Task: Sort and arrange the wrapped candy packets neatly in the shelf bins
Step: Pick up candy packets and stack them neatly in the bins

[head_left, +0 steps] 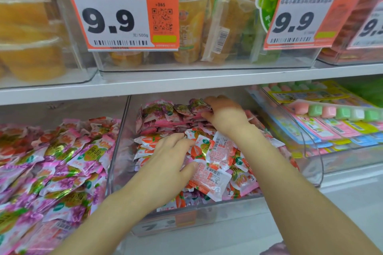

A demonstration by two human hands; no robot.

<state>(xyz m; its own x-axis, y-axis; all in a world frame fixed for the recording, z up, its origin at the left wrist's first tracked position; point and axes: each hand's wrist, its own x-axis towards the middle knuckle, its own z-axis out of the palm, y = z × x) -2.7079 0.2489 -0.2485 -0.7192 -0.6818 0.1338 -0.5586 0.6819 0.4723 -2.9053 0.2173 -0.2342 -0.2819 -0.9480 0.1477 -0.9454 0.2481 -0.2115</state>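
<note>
Both hands are in the middle bin [119, 147]. The right hand [226, 116] pinches the end of the grape packets [157, 114], which are stacked flat at the back with long sides running left-right. My guess is it's squaring the pile. The left hand [165, 155] lies loosely spread on the orange packets [209, 180] jumbled in front, pointing every which way. Can't tell if it grips one.

Head camera close, facing down into shelf bin [121, 141].
</note>
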